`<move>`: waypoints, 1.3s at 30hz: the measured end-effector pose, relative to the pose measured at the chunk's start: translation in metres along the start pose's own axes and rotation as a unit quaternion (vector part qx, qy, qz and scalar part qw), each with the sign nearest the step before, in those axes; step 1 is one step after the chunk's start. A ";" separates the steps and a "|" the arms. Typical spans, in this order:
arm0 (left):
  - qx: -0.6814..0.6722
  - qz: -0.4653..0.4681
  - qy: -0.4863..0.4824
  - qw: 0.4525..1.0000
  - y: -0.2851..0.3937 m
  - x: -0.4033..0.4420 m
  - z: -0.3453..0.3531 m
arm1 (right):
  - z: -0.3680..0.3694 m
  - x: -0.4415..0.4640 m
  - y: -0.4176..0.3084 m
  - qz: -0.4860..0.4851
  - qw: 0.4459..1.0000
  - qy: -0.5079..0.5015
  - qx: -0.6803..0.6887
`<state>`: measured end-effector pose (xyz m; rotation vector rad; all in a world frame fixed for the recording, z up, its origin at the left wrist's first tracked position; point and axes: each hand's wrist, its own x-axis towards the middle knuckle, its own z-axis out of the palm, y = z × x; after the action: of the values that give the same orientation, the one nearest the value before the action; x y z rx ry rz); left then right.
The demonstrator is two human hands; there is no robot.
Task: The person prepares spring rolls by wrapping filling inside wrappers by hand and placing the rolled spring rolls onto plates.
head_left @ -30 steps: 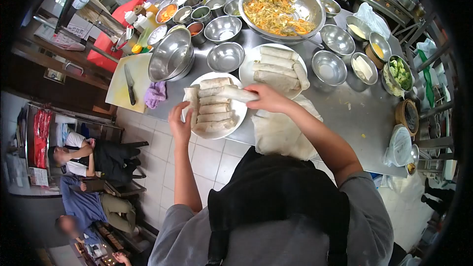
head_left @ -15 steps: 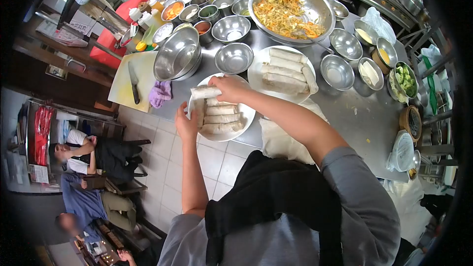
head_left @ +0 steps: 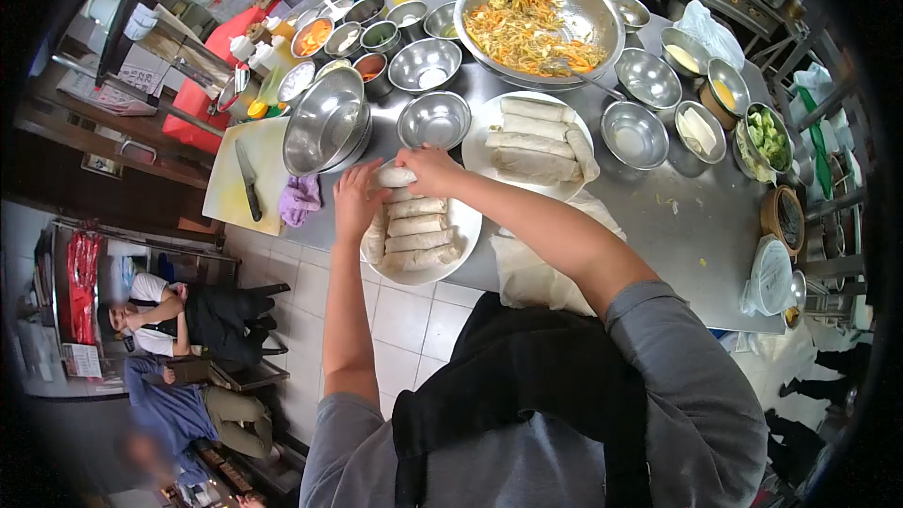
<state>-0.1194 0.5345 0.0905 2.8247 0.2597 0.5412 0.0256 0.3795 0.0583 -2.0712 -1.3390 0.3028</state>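
At the far side of a white plate (head_left: 467, 235), both hands are on one pale, uncooked spring roll (head_left: 395, 177). My right hand (head_left: 428, 172) grips its right end, fingers closed around it. My left hand (head_left: 357, 198) has its fingers bent against the left end of the same roll. Below it on the plate, several wrapped rolls (head_left: 417, 225) lie in a stack of rows, and one roll (head_left: 373, 237) stands lengthwise along the left side. A second white plate (head_left: 480, 158) to the right carries more, longer rolls (head_left: 534, 152).
A large steel bowl (head_left: 461, 14) of shredded vegetable filling (head_left: 534, 30) sits at the back. Steel bowls (head_left: 635, 136) surround it. At left are a knife (head_left: 248, 179) on a cutting board (head_left: 221, 190) and a purple cloth (head_left: 299, 199). Wrapper sheets (head_left: 541, 263) lie by the front edge. Two people (head_left: 216, 315) sit beyond.
My left hand has come up from the plate's left side to the held spring roll. The roll has shifted slightly right and is now between both hands.
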 end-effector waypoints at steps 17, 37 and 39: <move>0.033 0.011 -0.064 0.997 0.003 -0.001 0.010 | -0.015 -0.028 0.005 -0.003 0.998 0.000 -0.057; -0.005 -0.005 -0.074 0.997 0.005 -0.009 0.020 | -0.107 -0.176 0.075 0.195 0.962 0.129 -0.143; -0.002 -0.016 -0.077 0.997 0.010 -0.007 0.018 | -0.106 -0.183 0.077 0.200 0.959 0.132 -0.152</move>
<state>-0.1180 0.5199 0.0742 2.8337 0.2737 0.3146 0.0530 0.1559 0.0642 -2.5346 -0.8405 -0.0177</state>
